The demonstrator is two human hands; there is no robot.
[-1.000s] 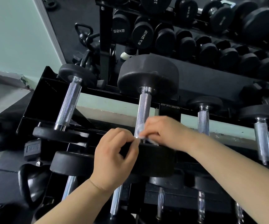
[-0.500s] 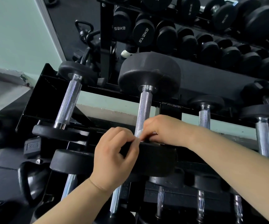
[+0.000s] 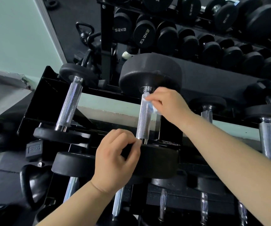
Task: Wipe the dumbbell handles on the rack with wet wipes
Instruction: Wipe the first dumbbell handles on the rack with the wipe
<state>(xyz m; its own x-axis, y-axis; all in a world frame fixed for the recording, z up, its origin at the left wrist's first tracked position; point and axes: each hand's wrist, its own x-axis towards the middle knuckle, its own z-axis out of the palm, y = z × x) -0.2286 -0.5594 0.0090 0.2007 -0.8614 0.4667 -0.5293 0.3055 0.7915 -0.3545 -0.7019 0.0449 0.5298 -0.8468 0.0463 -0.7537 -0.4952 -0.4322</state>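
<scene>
1. Where the rack's [image 3: 33, 110] front edge comes closest, the left hand [image 3: 116, 159] curls fingers and thumb over the near head [image 3: 159, 160] of the middle dumbbell, steadying it.
2. Below that edge, on the lower tier, five lower handles [image 3: 118, 199] of chrome show in part. No hand touches them.
3. Further back, the right hand [image 3: 167, 103] pinches one wet wipe [image 3: 149, 103] against the far end of the knurled handle [image 3: 143, 121], just under the far head [image 3: 151, 72].
4. Four handles sit on this upper tier: the left handle [image 3: 68, 103] toward the rack's left end, the one being wiped, and two toward the right end.
5. Wiping seems under way on one handle. Which others are finished cannot be told, and several probably remain.
6. Behind the rack's back edge, a mirror [image 3: 76, 10] repeats rows of dumbbells.
</scene>
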